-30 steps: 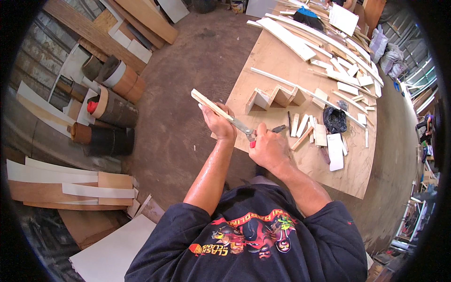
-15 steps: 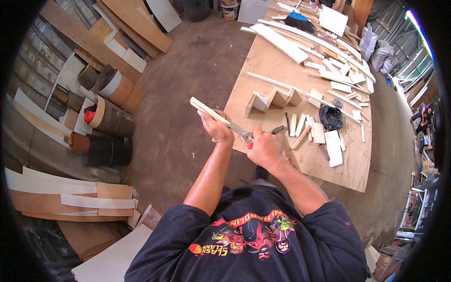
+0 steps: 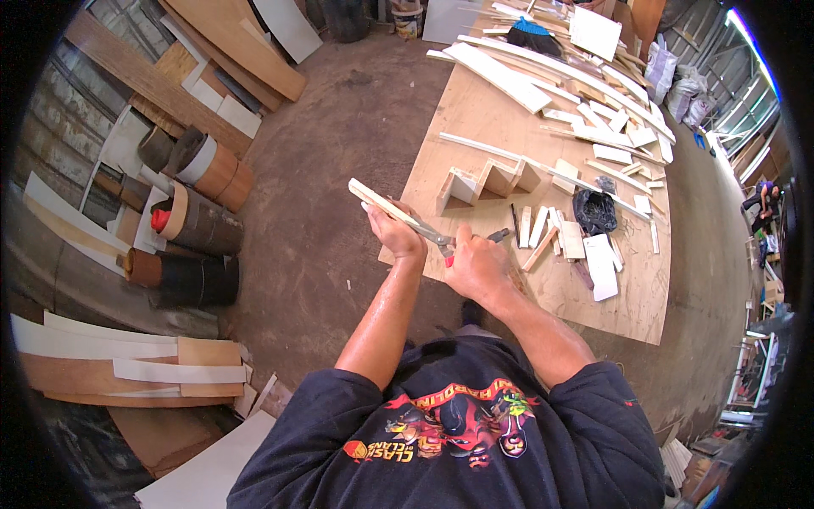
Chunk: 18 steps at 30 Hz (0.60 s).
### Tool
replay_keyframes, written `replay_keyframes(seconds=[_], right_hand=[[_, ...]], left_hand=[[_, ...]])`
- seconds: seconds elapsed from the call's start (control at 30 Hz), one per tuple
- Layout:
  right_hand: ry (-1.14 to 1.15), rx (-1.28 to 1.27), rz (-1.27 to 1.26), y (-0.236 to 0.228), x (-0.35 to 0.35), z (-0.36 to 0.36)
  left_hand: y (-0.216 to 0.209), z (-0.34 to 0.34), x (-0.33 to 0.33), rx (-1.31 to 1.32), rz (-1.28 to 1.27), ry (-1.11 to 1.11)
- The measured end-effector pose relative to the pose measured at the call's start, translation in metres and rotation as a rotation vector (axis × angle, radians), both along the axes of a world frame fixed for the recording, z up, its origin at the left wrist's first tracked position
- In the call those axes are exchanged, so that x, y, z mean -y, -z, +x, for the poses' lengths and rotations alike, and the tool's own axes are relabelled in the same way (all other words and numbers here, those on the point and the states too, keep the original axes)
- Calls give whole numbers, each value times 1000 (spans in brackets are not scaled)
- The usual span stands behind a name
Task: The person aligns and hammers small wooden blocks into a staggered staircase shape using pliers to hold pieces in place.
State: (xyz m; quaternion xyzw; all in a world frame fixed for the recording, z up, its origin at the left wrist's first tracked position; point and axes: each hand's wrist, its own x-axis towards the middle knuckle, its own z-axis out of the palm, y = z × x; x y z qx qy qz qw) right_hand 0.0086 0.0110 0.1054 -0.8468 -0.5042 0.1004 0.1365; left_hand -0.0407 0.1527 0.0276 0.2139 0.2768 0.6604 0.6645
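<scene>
From the head view, I see the pale wooden strip (image 3: 379, 200) near the middle of the frame, clamped in the fingers of the left hand (image 3: 398, 238), the nearer one. The right hand's (image 3: 477, 263) fingers are closed around a metal tool (image 3: 440, 241) with a red-tipped grip. The strip lies up and left of those right fingers, its long axis slanting from upper left to lower right, roughly in line with the tool; whether the metal touches it, I can't tell. Compared with a second ago, the strip's far tip sits lower in the frame and the surface (image 3: 636, 297) has shifted slightly left; both grips look unchanged.
</scene>
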Motion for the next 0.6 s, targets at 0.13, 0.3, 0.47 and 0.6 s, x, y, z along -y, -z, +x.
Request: replay_keyframes(seconds=[0.13, 0.3, 0.47, 0.6], right_hand=[[-7, -16, -56, 5, 0, 6], [-26, -26, -65, 14, 1, 14], [22, 31, -16, 2, 1, 7], [37, 49, 5, 11, 3, 9]], left_hand=[[1, 2, 7, -105, -8, 16], [2, 5, 9, -90, 27, 46], [4, 12, 11, -103, -10, 7], [5, 14, 13, -94, -31, 35]])
